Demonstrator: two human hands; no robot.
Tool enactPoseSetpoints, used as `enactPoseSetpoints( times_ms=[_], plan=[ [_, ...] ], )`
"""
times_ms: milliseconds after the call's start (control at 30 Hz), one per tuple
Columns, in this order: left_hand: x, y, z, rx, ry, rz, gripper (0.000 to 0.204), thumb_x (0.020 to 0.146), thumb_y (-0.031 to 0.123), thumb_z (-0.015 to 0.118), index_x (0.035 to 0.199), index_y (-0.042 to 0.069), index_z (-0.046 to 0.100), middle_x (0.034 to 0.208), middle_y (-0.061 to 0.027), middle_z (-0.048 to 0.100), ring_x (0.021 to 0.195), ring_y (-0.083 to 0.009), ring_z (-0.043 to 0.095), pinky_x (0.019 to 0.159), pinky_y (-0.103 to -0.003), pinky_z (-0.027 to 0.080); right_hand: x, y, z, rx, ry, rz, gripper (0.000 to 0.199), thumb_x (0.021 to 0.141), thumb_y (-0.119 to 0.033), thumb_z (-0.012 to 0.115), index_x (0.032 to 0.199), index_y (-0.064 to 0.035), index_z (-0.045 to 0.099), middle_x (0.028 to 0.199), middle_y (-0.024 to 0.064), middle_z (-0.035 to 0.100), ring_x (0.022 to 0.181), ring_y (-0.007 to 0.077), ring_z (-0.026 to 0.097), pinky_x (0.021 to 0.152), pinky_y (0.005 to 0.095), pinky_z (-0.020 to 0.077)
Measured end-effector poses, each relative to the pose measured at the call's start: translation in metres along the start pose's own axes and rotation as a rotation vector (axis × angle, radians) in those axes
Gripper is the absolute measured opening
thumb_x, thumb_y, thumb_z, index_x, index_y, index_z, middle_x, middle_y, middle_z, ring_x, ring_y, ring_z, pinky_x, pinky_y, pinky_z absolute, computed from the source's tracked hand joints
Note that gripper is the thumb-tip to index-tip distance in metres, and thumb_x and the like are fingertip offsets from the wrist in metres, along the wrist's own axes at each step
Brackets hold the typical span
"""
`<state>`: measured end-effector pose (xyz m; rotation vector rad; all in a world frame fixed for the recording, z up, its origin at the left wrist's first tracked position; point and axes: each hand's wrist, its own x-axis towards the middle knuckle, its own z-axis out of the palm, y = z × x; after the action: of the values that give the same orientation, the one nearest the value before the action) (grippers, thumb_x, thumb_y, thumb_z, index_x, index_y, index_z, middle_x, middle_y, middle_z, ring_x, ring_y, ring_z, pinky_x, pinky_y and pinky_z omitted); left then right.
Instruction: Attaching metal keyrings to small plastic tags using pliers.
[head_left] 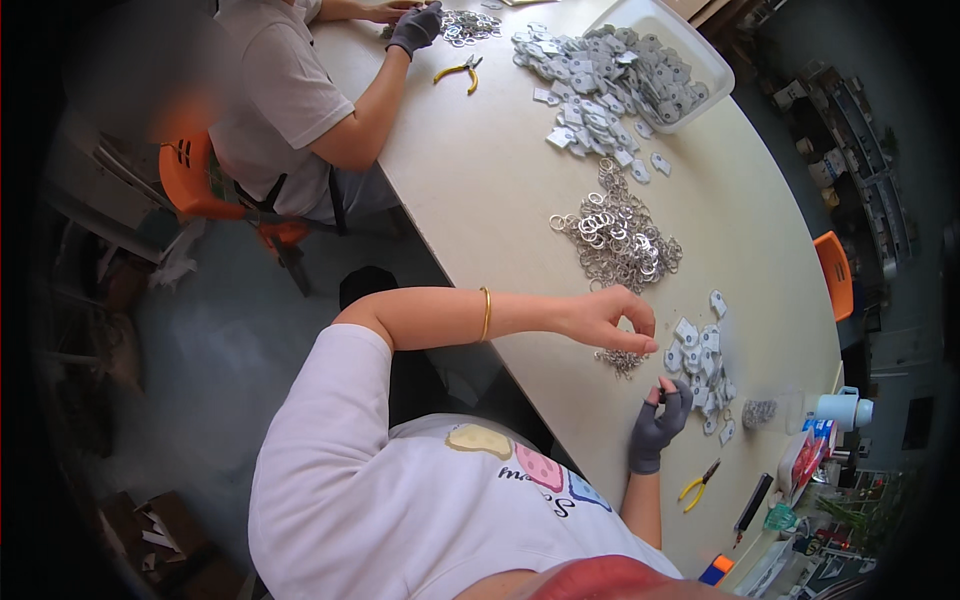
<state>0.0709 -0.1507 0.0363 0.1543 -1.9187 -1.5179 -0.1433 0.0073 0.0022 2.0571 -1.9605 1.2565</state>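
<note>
My left hand (pixel 612 318), bare with a gold bangle on the wrist, hovers over a small pile of little metal fittings (pixel 622 362). Its thumb and forefinger curl into a loop with the tips close together; anything between them is too small to make out. My right hand (pixel 660 428) wears a grey fingerless glove and is closed in a pinch. Something small and dark shows at its fingertips, its kind unclear. Beside both hands lies a heap of small pale, shirt-shaped tags (pixel 700 368), each with a dark dot. Farther off is a larger pile of silver rings (pixel 618 228).
A white tub (pixel 712 62) spills more tags at the far side. Yellow-handled pliers (pixel 697 486) lie by my right forearm. A clear container of fittings (pixel 760 412) and a light blue jug (pixel 845 409) stand right. A co-worker's gloved hand (pixel 416 28) works near other pliers (pixel 462 74).
</note>
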Motion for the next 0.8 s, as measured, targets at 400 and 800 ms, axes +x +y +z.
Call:
enactPoseSetpoints(
  times_ms=[400,800],
  plan=[
    [-0.247,0.184,-0.094,-0.034,0.443,-0.507,0.057,0.091,0.021,0.062,0.052,0.003,0.025,0.045,0.0007,0.022,0.044,-0.0103,0.020,0.042,-0.031,0.021,0.163,-0.300,0.104,0.309,-0.473,-0.352,0.008,0.082,0.002,0.065,0.088,-0.0038,0.067,0.059,0.0049,0.047,0.051,0.0170,0.045,0.048,0.0299,0.0344],
    [-0.481,0.418,0.062,0.008,2.274,-0.471,0.054,0.088,0.034,0.062,0.054,0.001,0.036,0.048,-0.0029,0.027,0.049,-0.0121,0.026,0.046,-0.037,0.023,0.053,-0.609,0.323,0.365,-1.788,-1.209,0.011,0.085,-0.014,0.064,0.089,-0.0046,0.068,0.080,0.0160,0.066,0.072,0.0286,0.068,0.063,0.0330,0.0507]
  ],
)
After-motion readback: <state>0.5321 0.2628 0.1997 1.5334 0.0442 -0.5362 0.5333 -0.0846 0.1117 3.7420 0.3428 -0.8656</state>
